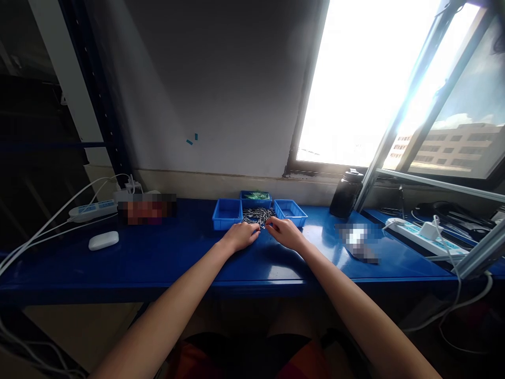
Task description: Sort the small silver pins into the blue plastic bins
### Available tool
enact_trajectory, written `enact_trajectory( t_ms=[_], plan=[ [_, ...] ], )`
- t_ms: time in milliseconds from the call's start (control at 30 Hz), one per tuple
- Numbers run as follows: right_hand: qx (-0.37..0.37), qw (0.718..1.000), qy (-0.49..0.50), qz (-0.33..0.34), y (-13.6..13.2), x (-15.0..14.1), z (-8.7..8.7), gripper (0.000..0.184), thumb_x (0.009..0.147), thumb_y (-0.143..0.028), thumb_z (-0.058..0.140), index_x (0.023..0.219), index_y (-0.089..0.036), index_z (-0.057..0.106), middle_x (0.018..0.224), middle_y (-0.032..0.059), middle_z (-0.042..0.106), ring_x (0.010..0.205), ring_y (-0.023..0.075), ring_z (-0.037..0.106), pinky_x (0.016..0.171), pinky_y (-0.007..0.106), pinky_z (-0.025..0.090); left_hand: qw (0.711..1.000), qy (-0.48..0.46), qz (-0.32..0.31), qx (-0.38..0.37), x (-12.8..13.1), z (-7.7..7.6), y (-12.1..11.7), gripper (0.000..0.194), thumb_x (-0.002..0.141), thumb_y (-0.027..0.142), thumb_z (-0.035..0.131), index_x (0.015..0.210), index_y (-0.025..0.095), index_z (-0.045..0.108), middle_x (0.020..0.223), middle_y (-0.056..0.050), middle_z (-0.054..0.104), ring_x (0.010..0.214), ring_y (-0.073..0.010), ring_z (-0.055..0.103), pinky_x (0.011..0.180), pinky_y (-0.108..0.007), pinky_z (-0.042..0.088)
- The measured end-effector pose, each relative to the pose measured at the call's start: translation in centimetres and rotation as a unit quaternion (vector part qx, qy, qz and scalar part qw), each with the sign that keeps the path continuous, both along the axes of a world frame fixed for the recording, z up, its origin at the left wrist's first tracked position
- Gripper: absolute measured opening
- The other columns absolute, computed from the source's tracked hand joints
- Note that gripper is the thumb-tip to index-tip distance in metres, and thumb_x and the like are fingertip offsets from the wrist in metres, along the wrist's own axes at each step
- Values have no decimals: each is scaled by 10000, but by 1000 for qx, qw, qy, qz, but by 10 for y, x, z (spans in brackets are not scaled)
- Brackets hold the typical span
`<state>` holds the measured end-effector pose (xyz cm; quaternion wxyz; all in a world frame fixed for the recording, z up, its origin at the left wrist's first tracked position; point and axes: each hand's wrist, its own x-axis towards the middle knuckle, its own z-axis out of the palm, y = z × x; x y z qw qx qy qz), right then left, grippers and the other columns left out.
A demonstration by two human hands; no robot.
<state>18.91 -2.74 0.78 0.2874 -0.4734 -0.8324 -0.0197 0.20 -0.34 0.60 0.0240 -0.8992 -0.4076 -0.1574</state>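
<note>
Both my hands rest on the blue table (165, 252) at the near edge of a pile of small dark metal pins (258, 215). My left hand (241, 236) has its fingers curled, the tips pinched at the pile. My right hand (284, 231) is also curled, its fingertips pinched close to the left hand's; something small lies between them but I cannot make it out. Around the pile stand three small blue trays: one at the left (228, 213), one at the right (291, 211), and one behind (255, 199) with green items inside.
A black bottle (346, 193) stands at the window sill to the right. Power strips with white cables lie at the far left (92, 209) and far right (424, 236). A white case (103, 240) sits on the table's left part. A metal frame post (398, 116) slants up at the right.
</note>
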Motion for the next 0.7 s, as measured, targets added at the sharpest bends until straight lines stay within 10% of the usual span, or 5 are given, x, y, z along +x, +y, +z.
enact_trajectory(
  t_ms=[433, 700],
  plan=[
    [-22, 999, -9, -43, 10, 5, -6, 152, 807, -271, 450, 878, -191, 558, 567, -26, 519, 498, 80, 425, 494, 186, 248, 999, -22, 34, 14, -1, 3, -1, 285, 863, 384, 316, 952, 217, 529, 839, -47, 633, 753, -192, 590, 605, -249, 408],
    [-60, 997, -50, -18, 10, 4, -9, 120, 772, -252, 488, 839, -185, 562, 602, -22, 549, 521, 77, 438, 500, 182, 258, 992, -63, -92, 53, 2, 7, -9, 258, 874, 352, 323, 964, 231, 532, 895, -6, 617, 792, -145, 575, 613, -209, 397]
  ],
)
